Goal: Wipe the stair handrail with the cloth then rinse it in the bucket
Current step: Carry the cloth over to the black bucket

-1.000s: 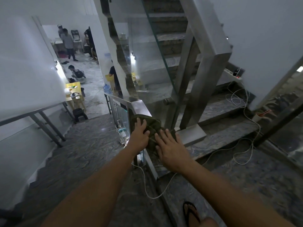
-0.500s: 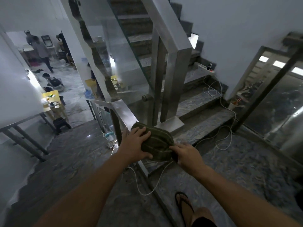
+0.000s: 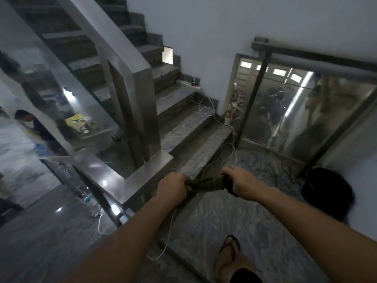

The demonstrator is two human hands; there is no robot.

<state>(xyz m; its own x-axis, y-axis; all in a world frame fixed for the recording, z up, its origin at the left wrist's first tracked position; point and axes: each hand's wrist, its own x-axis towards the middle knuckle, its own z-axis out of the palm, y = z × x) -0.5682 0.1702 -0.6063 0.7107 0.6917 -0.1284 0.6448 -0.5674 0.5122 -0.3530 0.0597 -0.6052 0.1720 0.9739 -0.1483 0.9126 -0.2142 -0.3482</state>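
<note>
Holding the cloth (image 3: 206,184) stretched between both fists, left hand (image 3: 173,185) and right hand (image 3: 243,183) each clenched on an end, I kept it clear of the handrail (image 3: 98,170) at left. Risk as I judged it: the white cable (image 3: 169,231) trailing across the landing below could snag a foot. The dark bucket (image 3: 328,194) sat low right, path unobstructed
</note>
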